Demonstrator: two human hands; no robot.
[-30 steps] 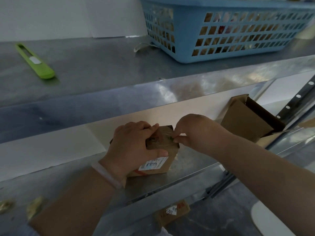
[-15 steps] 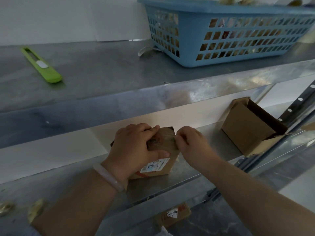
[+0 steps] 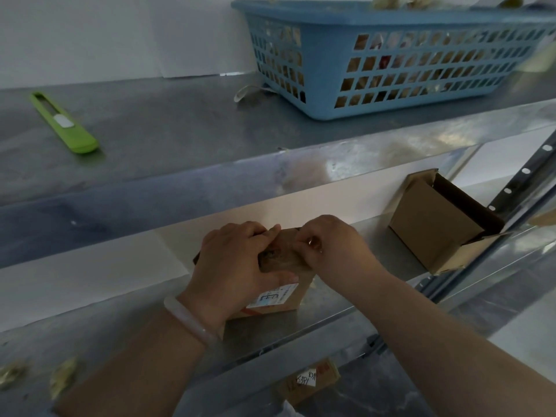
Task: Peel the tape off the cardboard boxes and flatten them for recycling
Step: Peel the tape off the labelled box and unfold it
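– So, where's the box (image 3: pixel 284 255)?
– On the middle shelf (image 3: pixel 337 305), standing near its front edge, under both hands. The left hand (image 3: pixel 240 263) grips it, fingers over the top and thumb across the labelled front. The right hand (image 3: pixel 328 248) pinches at the top's right edge with curled fingers; what it has caught, I can't tell.
– Any room beside it?
– The shelf runs on rightward to an open box (image 3: pixel 433 227), well apart, tipped over by the post (image 3: pixel 511 188). The upper shelf (image 3: pixel 180 124) has its front lip above the hands.

The light is dim; the metal shelf (image 3: pixel 346 164) shines with glare; the right edge looks bent and blurry.
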